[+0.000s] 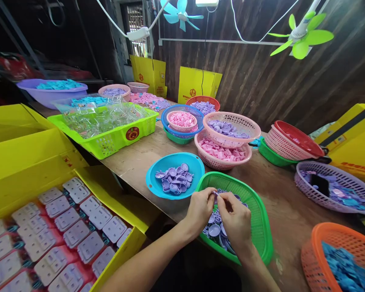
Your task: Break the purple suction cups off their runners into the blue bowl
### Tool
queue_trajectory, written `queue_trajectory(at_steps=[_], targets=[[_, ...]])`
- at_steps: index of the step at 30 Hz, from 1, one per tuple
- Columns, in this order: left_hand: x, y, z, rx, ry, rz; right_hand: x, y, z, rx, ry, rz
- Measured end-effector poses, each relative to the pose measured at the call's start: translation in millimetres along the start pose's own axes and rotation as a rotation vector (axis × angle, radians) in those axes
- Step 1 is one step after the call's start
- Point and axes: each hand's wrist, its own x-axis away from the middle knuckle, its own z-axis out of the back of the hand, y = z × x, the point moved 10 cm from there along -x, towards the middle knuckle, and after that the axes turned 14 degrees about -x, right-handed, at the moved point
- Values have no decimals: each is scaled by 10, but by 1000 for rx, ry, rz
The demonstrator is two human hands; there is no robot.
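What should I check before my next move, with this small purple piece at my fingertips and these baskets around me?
1. Left hand and right hand both at the small purple piece: ok.
2. Small purple piece fully joined: cannot tell, fingers cover much of it.
3. Green basket beneath the fingertips: ok.
4. Turquoise bowl uncovered: ok.
5. Upper pink basket seated securely on the lower one: cannot tell.
6. Lavender basket free of odd items: not ok, a black object lies inside.

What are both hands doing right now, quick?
Left hand: fingers pinched on a small purple piece, over the green basket.
Right hand: fingers closed on the same piece.
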Motion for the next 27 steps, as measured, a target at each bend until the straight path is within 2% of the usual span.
queue_trajectory(at_steps=[5, 14, 18, 20, 22, 25, 27], targets=[[9, 37, -12, -71, -5, -54, -7, -12, -26, 23, -29, 5], [91, 78, -145, -361, 17, -202, 0, -30, -144, 215, -60, 16], [93, 20, -152, -376, 24, -194, -27, 7, -199, 208, -51, -8], [-2, -84, -85, -393, 1, -195, -97, 141, -279, 134, -135, -35], [-178, -276, 49, -483, -33, -167, -180, 372, -403, 83, -287, -76], [-449, -646, 362, -754, -15, -7, -247, 828, -577, 261, -504, -117], [-497, -702, 470, -834, 35, 37, -239, 1091, -696, 350, -581, -124]])
